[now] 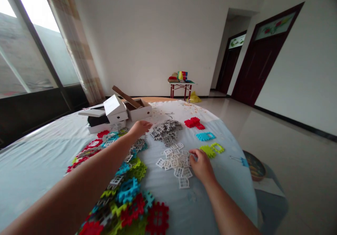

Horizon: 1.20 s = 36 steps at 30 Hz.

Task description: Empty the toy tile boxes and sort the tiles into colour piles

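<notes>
My left hand (140, 127) reaches over the mixed heap of plastic pieces to the left edge of a grey pile of interlocking pieces (167, 129). Its fingers are bent together; whatever they hold, if anything, is too small to make out. My right hand (201, 163) is at the right edge of a spread of white plastic window pieces (175, 159), thumb and forefinger slightly apart, fingertips against the outer pieces. The mixed heap (129, 189) of red, blue, green and grey notched pieces runs under my left forearm, partly hidden by it.
Red pieces (194, 122), a blue frame piece (205, 136) and green pieces (208, 151) lie in separate groups on the right. White boxes (116, 111) with raised lids stand at the back left. The cloth-covered round table (226, 186) has a stool (271, 193) holding a bowl (254, 166) beside it.
</notes>
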{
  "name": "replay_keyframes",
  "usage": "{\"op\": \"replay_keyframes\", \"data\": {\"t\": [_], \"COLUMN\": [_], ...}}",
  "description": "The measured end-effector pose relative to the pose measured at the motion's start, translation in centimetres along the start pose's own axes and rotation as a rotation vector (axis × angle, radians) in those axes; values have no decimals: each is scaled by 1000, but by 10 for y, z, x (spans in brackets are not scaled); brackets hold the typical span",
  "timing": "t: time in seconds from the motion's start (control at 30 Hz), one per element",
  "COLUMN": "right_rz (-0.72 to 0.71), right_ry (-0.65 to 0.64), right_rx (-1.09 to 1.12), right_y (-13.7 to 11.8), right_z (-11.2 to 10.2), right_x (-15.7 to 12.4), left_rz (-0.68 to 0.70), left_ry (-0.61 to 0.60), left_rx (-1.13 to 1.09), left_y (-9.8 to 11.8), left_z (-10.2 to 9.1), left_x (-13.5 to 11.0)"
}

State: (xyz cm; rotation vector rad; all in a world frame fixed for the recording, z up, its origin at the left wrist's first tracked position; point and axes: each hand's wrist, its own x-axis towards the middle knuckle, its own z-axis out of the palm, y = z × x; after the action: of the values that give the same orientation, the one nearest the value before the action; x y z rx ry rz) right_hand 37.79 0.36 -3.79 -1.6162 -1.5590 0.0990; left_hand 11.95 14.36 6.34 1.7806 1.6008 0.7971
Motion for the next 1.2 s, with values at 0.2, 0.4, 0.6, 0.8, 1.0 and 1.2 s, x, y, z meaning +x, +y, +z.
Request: {"op": "replay_keyframes", "data": {"t": [0.2, 0.4, 0.6, 0.8, 1.0, 1.2], "right_rz": [-3, 3, -12, -11, -16, -10], "right_ry": [1, -15, -13, -9, 0, -14], "right_rx": [5, 9, 16, 21, 29, 25], "right_y": [0, 3, 6, 5, 5, 5], "right_z": [2, 4, 4, 4, 4, 4], "right_x": [0, 0, 1, 0, 0, 0], "left_rz": [129, 207, 222, 213, 195, 151], "left_ry": [-46, -169, -211, -131, -71, 58], "left_rx": [370, 598, 750, 826, 844, 722], "left_y": [-36, -43, -48, -42, -35, -29], "left_z": [-32, -54, -54, -44, -28, -34], "left_x": [-29, -58, -66, -61, -55, -52]}}
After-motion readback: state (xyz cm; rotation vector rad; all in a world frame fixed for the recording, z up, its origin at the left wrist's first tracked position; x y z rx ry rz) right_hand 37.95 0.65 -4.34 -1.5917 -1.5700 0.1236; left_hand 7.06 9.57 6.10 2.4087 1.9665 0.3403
